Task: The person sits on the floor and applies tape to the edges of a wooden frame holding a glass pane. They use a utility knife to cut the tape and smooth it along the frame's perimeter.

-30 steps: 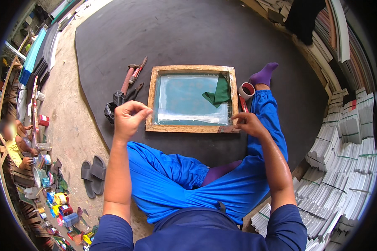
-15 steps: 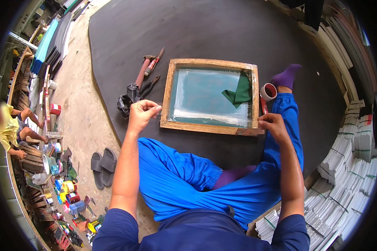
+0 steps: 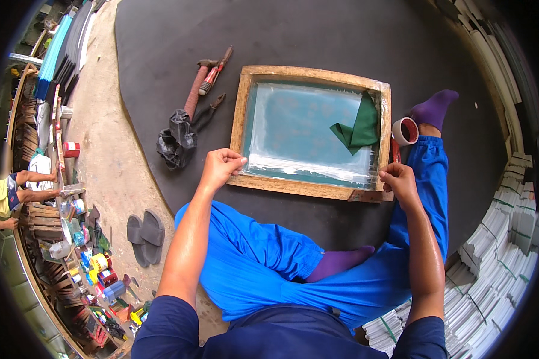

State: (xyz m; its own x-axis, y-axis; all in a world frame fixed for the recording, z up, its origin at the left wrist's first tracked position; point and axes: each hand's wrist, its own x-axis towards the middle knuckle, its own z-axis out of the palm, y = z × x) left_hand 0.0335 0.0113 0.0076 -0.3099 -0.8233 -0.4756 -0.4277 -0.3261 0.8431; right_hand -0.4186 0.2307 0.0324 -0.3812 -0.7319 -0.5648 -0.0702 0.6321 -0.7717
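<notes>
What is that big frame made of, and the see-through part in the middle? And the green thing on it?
The frame looks like bare, unpainted wood: pale brown and grainy. The middle seems a thin, stretched mesh, teal and whitish. The green thing looks like soft cloth, since it folds.

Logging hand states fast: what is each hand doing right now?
Left hand: fingers closed, pinching at the wooden frame near-left corner.
Right hand: fingers closed at the near-right corner; what it grips cannot be told.

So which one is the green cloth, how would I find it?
Find the big dark mat on the floor, then the wooden frame with a pale blue-green screen lying on it. The green cloth sits folded inside the frame's right end, near the tape roll. It is the only dark green, floppy thing there.
</notes>
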